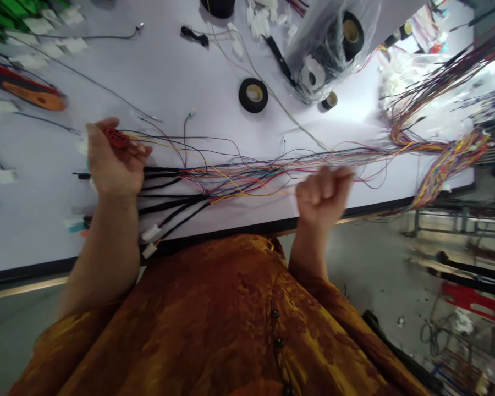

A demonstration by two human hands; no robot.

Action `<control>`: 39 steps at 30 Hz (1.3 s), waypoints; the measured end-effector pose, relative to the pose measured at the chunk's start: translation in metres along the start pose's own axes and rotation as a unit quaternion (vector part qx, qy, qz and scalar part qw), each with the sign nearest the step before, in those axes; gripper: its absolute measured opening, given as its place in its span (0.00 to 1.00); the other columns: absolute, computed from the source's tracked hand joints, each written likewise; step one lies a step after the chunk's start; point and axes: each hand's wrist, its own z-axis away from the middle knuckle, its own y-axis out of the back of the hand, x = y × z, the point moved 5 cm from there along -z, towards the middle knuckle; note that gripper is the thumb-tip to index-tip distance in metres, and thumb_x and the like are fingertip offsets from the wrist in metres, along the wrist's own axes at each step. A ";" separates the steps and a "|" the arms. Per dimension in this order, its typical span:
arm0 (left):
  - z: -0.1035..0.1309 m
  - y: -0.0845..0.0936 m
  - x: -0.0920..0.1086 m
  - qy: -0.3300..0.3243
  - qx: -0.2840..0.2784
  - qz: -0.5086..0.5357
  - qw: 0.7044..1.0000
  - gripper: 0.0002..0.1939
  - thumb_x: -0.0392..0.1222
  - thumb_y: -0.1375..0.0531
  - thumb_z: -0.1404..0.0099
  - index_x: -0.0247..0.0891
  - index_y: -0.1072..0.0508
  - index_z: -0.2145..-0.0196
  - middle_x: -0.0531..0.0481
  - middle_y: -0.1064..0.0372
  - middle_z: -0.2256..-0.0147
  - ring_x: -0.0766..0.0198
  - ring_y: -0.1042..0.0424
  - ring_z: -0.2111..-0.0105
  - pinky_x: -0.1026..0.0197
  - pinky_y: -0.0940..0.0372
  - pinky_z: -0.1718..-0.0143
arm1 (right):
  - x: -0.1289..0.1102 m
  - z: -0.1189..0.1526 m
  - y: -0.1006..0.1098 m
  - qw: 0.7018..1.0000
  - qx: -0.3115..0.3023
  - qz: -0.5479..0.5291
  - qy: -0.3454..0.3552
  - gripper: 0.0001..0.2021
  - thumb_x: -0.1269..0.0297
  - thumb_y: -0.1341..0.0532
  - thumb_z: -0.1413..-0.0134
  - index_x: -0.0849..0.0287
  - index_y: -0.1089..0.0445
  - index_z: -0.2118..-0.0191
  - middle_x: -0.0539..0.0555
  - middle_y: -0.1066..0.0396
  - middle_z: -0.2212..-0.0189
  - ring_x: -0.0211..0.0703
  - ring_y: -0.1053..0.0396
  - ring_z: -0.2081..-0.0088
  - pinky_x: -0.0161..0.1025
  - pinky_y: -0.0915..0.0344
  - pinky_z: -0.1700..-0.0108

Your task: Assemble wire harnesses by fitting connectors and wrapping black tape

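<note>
Now left hand point(114, 162) pinches red connector point(116, 137); right hand point(322, 193) fisted around wires point(247, 179)

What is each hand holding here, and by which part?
The left hand pinches a red connector by its body, between thumb and fingertips. The right hand is closed in a fist at the coloured wires; whether it grips any cannot be told.
</note>
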 end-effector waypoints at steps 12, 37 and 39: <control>0.004 -0.005 0.003 0.006 0.020 -0.007 1.000 0.31 0.65 0.66 0.24 0.39 0.34 0.60 0.61 0.45 0.83 0.69 0.41 0.84 0.65 0.34 0.74 | 0.062 -0.023 -0.013 0.910 -0.104 0.396 -0.060 0.08 0.67 0.39 0.41 0.57 0.22 0.65 0.53 0.29 0.69 0.42 0.34 0.66 0.40 0.39 0.61; 0.003 -0.002 0.001 0.009 0.014 -0.012 1.000 0.37 0.66 0.74 0.27 0.40 0.35 0.59 0.59 0.46 0.81 0.69 0.40 0.83 0.63 0.33 0.72 | 0.069 -0.037 -0.019 0.929 -0.175 0.327 -0.009 0.04 0.72 0.42 0.45 0.57 0.32 0.68 0.52 0.34 0.69 0.41 0.37 0.66 0.39 0.40 0.61; 0.003 -0.004 0.001 0.001 0.002 -0.010 1.000 0.39 0.64 0.77 0.27 0.40 0.35 0.58 0.59 0.46 0.81 0.69 0.40 0.82 0.63 0.33 0.72 | 0.066 -0.035 -0.021 0.916 -0.206 0.345 0.008 0.05 0.69 0.41 0.43 0.58 0.27 0.67 0.54 0.33 0.66 0.42 0.36 0.64 0.39 0.40 0.60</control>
